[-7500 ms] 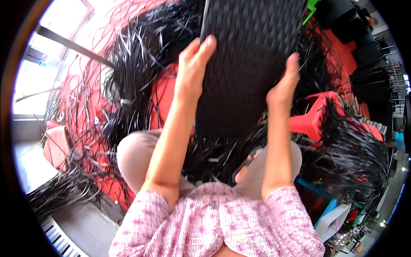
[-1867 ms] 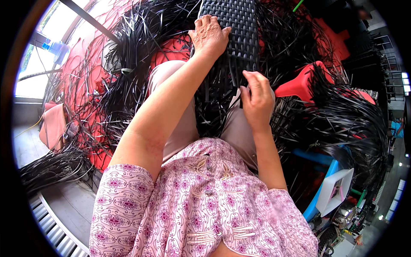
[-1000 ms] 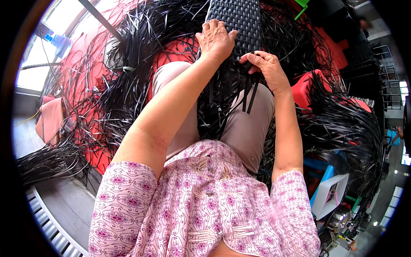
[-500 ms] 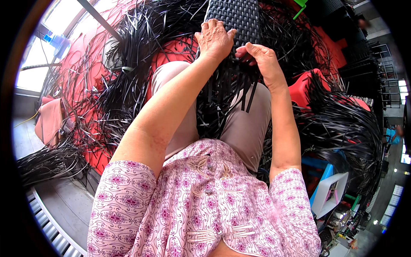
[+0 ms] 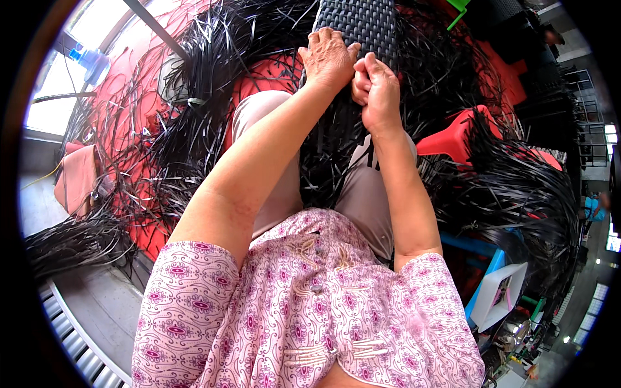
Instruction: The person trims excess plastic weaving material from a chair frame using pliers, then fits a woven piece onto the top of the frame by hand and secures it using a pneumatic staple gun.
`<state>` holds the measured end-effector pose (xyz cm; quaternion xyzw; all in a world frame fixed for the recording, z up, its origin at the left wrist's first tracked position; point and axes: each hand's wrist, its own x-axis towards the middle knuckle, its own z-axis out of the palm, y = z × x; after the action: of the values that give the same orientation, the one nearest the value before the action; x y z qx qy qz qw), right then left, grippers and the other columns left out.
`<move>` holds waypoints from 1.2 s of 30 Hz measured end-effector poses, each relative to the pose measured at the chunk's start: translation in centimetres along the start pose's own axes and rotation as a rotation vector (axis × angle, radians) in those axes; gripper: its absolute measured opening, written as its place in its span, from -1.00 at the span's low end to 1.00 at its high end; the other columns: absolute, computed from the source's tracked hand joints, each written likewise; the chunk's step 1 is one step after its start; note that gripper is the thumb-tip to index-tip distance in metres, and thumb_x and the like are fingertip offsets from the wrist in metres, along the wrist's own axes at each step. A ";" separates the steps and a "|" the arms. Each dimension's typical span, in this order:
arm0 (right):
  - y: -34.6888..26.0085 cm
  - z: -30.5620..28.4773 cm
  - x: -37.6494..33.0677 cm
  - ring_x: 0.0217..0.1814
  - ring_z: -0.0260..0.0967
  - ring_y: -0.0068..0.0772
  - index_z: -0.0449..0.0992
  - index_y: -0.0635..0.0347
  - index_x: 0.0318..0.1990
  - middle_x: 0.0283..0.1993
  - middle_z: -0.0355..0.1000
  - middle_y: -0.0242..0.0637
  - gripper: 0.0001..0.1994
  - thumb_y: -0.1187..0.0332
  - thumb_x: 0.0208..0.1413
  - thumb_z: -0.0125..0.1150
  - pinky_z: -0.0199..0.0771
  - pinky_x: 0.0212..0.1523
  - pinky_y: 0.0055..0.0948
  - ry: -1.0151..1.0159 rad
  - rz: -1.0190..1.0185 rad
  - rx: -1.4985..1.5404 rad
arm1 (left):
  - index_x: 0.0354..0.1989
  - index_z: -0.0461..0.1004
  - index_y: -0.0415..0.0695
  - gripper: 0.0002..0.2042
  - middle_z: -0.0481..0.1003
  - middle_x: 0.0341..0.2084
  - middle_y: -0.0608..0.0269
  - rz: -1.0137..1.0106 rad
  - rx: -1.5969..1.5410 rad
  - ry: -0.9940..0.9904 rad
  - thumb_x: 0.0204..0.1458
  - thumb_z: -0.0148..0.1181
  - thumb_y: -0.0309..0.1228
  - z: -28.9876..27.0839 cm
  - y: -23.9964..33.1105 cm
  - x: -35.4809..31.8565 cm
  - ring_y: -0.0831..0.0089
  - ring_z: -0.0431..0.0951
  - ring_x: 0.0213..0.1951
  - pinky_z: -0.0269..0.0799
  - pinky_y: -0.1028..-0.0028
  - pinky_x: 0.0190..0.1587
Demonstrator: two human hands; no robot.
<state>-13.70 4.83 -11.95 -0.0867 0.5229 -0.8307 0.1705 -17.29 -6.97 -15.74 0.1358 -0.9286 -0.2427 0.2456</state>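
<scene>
A woven dark grey panel (image 5: 358,22) of flat plastic strips extends away from me at the top centre. My left hand (image 5: 328,59) lies palm down on its near left part, fingers stretched out and thumb toward the right. Close beside that thumb, my right hand (image 5: 378,90) is closed at the panel's near edge, its fingers curled in and thumb pressed against them. Whatever it grips is hidden by the fingers. Loose black strips (image 5: 328,145) hang below the hands, between and over my knees.
Heaps of black strips surround me, including a thick bundle (image 5: 517,187) on the right. It lies by a red plastic stool (image 5: 453,139). A white frame-shaped plastic piece (image 5: 499,296) is at lower right. A blue-tinted bottle (image 5: 90,63) stands far left, and rollers (image 5: 77,346) line the lower left.
My right hand has moved left and up against the left hand, and its fingers have closed. My left hand stays flat on the panel.
</scene>
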 end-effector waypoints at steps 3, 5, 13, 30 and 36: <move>0.3 -0.8 -0.8 -0.73 -0.16 -0.72 0.40 0.13 -0.39 -0.68 0.01 -0.58 -0.66 0.11 0.37 0.00 -0.17 -0.70 -0.61 -0.071 -0.023 0.002 | 0.07 0.46 -0.14 -0.47 0.35 0.12 0.17 -0.015 0.032 -0.016 0.12 0.09 0.06 0.0 0.4 -0.1 0.13 0.23 0.23 0.20 -0.05 0.14; 0.6 -1.1 -1.2 -0.71 -0.13 -0.74 0.42 0.15 -0.40 -0.67 0.02 -0.59 -0.67 0.14 0.36 0.03 -0.17 -0.70 -0.64 -0.093 -0.026 0.064 | 0.10 0.45 -0.09 -0.47 0.33 0.14 0.20 -0.026 0.052 -0.017 0.13 0.07 0.07 0.2 0.4 -0.1 0.13 0.21 0.23 0.19 -0.05 0.17; 0.8 -1.7 -2.3 -0.71 -0.11 -0.68 0.37 0.13 -0.43 -0.67 0.03 -0.54 -0.64 0.10 0.36 0.01 -0.09 -0.65 -0.58 -0.127 -0.105 0.243 | 0.02 0.48 -0.19 -0.48 0.36 0.12 0.11 -0.013 -0.036 0.014 0.13 0.10 0.03 0.0 0.5 -0.1 0.08 0.24 0.22 0.19 -0.06 0.15; 1.3 -0.9 -11.3 -0.57 0.40 -0.64 0.59 0.30 -0.05 -0.33 0.61 -0.26 -0.66 0.17 0.30 0.12 0.39 -0.52 -0.58 0.094 0.141 -0.934 | -0.20 0.55 -0.28 -0.80 0.57 -0.46 0.29 -0.193 -0.849 -0.248 0.23 0.16 -0.36 -14.1 -2.0 -13.9 0.61 0.57 -0.40 0.46 0.59 -0.30; 1.9 -0.1 -9.7 -0.67 0.33 -0.63 0.57 0.37 -0.22 -0.41 0.57 -0.20 -0.51 -0.03 0.25 0.17 0.31 -0.62 -0.61 0.087 0.296 -0.640 | -0.17 0.53 -0.30 -0.81 0.56 -0.41 0.24 -0.339 -0.899 -0.332 0.25 0.13 -0.40 -14.0 -2.5 -15.0 0.61 0.56 -0.40 0.49 0.61 -0.34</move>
<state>-4.35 7.83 -13.39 -0.0238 0.7704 -0.5939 0.2308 3.01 -8.91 -12.20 0.1252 -0.7238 -0.6731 0.0859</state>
